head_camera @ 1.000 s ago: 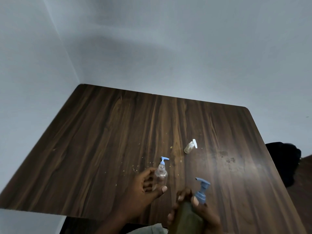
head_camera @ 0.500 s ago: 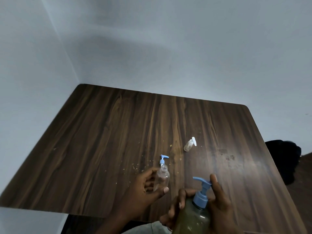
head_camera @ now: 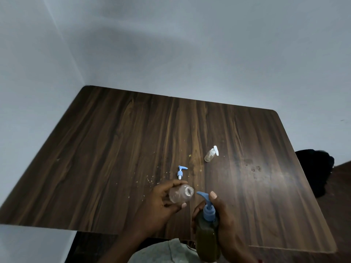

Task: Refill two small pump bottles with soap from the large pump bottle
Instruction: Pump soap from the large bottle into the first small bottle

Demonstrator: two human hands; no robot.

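Head view of a dark wood-grain table set in a corner of pale walls. The left hand grasps a clear small bottle, uncapped and tilted so that its open neck points right, toward the spout of the large bottle. The right hand is wrapped around the large bottle, which holds dark olive soap and carries a blue pump; the forefinger rests on the pump head, whose spout lies just beside the open neck, apart from it. A detached blue pump cap lies on the table just beyond the left hand. A second small bottle, with a white pump fitted, lies on its side farther back and to the right, well apart from both hands. Pale crumbs are scattered near the cap. A dark object sits beyond the right table edge.
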